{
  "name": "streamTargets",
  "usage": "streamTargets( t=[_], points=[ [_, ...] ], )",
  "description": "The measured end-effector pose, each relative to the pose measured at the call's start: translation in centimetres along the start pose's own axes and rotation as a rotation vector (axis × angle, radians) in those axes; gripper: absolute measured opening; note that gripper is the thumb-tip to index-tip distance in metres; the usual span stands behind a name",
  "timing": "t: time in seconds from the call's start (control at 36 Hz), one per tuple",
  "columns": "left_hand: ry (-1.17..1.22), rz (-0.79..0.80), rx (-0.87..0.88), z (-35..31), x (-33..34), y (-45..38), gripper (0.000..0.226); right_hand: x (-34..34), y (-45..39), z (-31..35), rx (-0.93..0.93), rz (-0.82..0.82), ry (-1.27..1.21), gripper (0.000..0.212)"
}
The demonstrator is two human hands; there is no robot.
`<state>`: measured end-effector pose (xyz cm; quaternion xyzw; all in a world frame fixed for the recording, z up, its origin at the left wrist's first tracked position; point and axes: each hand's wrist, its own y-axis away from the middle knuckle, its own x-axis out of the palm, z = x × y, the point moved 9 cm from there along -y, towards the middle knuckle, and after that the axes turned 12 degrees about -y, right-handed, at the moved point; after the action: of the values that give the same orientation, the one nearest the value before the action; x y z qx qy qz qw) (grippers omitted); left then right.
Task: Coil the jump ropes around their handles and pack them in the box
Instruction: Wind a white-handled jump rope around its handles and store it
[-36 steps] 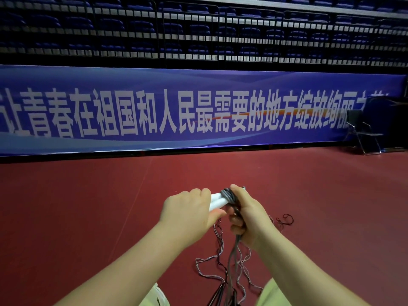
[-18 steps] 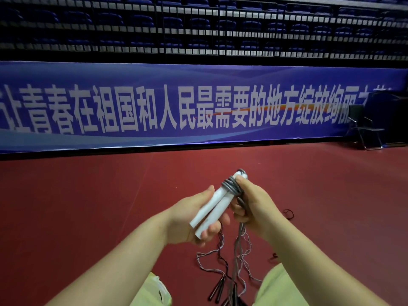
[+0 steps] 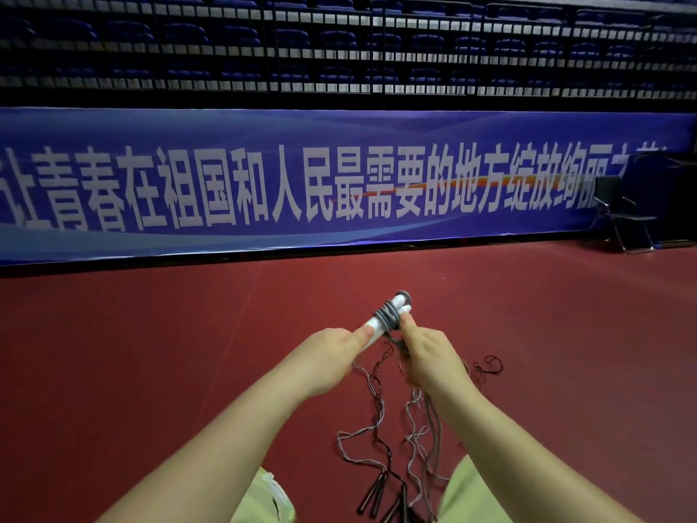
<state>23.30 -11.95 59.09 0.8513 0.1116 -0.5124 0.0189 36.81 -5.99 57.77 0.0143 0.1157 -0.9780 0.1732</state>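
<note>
Centre-frame, just below the middle, both hands meet over the red floor. Since half a sec ago the white handles have swung from a steep, exposed tilt to lie mostly hidden behind the left hand, w/ only their far ends poking out toward 1 o'clock; a sec ago they were nearly buried in the fists. That rocking reads as another wrap going on, so my guess is the coiling is early-to-mid, not near done (no box in view yet). Left hand's fingers curl round the near part of the handles, forefinger laid along them. Right hand pinches the grey rope at the coil w/ thumb and forefinger; its other fingers curl down out of sight, so what they hold I can't tell. The coil is a short, tight band of dark grey turns near the capped ends of the handles. Loose cord trails from the right hand toward 6 o'clock, down among the other ropes tangled on the floor, thin striped and dark cords w/ black handles at the bottom edge. Plenty of slack left to wind.
</note>
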Motion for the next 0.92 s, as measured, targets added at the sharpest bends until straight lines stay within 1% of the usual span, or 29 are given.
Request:
streamTargets(
  t=[0.06, 0.11, 0.22, 0.31, 0.39, 0.56, 0.64, 0.69, 0.75, 0.78, 0.86, 0.89, 0.92],
  points=[
    [-0.09, -0.026, -0.007, 0.1, -0.3, -0.2, 0.053, 0.1, 0.2, 0.1, 0.005, 0.0, -0.063, 0.058],
    [-0.155, -0.048, -0.022, 0.6, -0.4, -0.5, 0.053, 0.3, 0.3, -0.2, 0.054, 0.009, -0.087, 0.063],
    [-0.327, -0.129, -0.034, 0.7, -0.8, 0.0, 0.049, 0.7, 0.2, -0.9, 0.153, 0.052, -0.152, 0.065],
    [-0.478, -0.247, -0.001, -0.4, -1.6, 0.9, 0.043, 0.6, 0.2, -1.1, 0.175, 0.086, -0.232, 0.064],
    [-0.629, -0.374, 0.064, -1.7, -2.4, 1.6, 0.038, 0.8, 0.1, -1.2, 0.198, 0.119, -0.261, 0.062],
    [-0.904, -0.441, 0.121, -3.3, -2.2, 2.3, 0.05, 0.7, 0.3, -1.6, 0.254, 0.086, -0.253, 0.054],
    [-0.957, -0.461, 0.137, -3.8, -2.2, 2.7, 0.051, 0.6, 0.4, -1.6, 0.234, 0.077, -0.305, 0.051],
    [-0.929, -0.461, 0.138, -3.9, -2.2, 2.9, 0.05, 0.4, 0.4, -1.3, 0.205, 0.069, -0.316, 0.046],
    [-0.806, -0.409, 0.133, -3.6, -2.3, 2.9, 0.048, 0.1, 0.2, -0.9, 0.156, 0.061, -0.297, 0.041],
    [-0.697, -0.336, 0.119, -3.3, -2.2, 2.7, 0.045, -0.1, 0.0, -0.6, 0.12, 0.063, -0.276, 0.039],
    [-0.342, -0.046, 0.082, -2.5, -1.3, 2.4, 0.04, -0.2, -0.1, 0.4, 0.011, 0.087, -0.213, 0.038],
    [-0.233, 0.049, 0.076, -2.5, -1.0, 2.4, 0.04, -0.3, 0.0, 0.7, -0.013, 0.1, -0.207, 0.038],
    [-0.072, 0.147, 0.057, -2.4, -0.6, 2.5, 0.042, -0.3, 0.1, 0.9, -0.031, 0.116, -0.213, 0.037]
  ],
)
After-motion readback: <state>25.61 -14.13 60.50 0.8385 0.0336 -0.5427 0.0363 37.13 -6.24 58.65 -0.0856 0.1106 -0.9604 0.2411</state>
